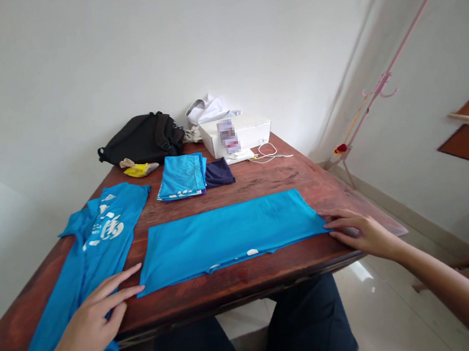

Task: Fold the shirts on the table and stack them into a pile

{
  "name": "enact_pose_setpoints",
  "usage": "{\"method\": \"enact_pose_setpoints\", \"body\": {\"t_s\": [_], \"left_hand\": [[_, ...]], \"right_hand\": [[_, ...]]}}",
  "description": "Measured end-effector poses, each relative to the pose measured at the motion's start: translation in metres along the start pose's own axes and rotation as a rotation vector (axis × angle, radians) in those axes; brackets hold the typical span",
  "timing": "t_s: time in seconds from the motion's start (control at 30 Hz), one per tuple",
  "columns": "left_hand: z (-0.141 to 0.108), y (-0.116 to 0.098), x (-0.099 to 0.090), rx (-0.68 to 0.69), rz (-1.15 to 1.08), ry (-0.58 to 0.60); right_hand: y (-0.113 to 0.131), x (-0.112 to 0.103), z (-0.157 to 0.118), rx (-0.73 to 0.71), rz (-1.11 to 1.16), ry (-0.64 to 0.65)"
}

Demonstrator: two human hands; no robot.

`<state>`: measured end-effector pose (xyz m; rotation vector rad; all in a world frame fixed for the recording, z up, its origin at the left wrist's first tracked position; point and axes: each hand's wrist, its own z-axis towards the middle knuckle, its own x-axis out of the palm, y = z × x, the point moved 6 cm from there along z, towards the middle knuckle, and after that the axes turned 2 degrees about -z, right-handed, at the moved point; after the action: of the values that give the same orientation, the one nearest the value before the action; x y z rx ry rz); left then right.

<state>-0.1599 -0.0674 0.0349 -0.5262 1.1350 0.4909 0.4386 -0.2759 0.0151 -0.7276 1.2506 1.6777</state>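
A blue garment (232,230), folded into a long flat strip, lies across the near part of the wooden table. Small white print shows along its near edge. My left hand (101,311) is open beside its lower left corner, fingers stretched out and a fingertip touching the cloth. At the opposite end my right hand (363,232) rests its extended fingertips on the lower right corner, with a gap between the fingers. A second blue T-shirt (101,237) with white print lies loosely spread on the left, partly behind my left hand and hanging over the table's front edge.
Behind the strip sits a stack of folded blue clothes (181,175) beside a dark folded cloth (219,173). Farther back are a black backpack (140,138), a yellow item (137,169), a white box (250,131) and a white cable (272,151). A pink coat stand (385,80) leans rightward.
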Motion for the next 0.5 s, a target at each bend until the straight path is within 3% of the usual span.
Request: {"method": "enact_pose_setpoints", "body": {"t_s": [0.13, 0.27, 0.37, 0.5], "left_hand": [[0.018, -0.025, -0.009, -0.166, -0.083, -0.036], [0.076, -0.075, -0.006, -0.161, -0.191, 0.023], [0.129, -0.118, 0.009, -0.05, -0.185, 0.087], [0.18, -0.173, 0.042, 0.076, -0.084, 0.089]], "right_hand": [[0.021, -0.008, 0.006, 0.005, 0.014, 0.007], [0.062, -0.009, 0.04, 0.006, -0.004, -0.062], [0.105, 0.012, 0.079, -0.069, -0.032, -0.031], [0.154, 0.063, 0.124, -0.122, -0.074, 0.02]]}}
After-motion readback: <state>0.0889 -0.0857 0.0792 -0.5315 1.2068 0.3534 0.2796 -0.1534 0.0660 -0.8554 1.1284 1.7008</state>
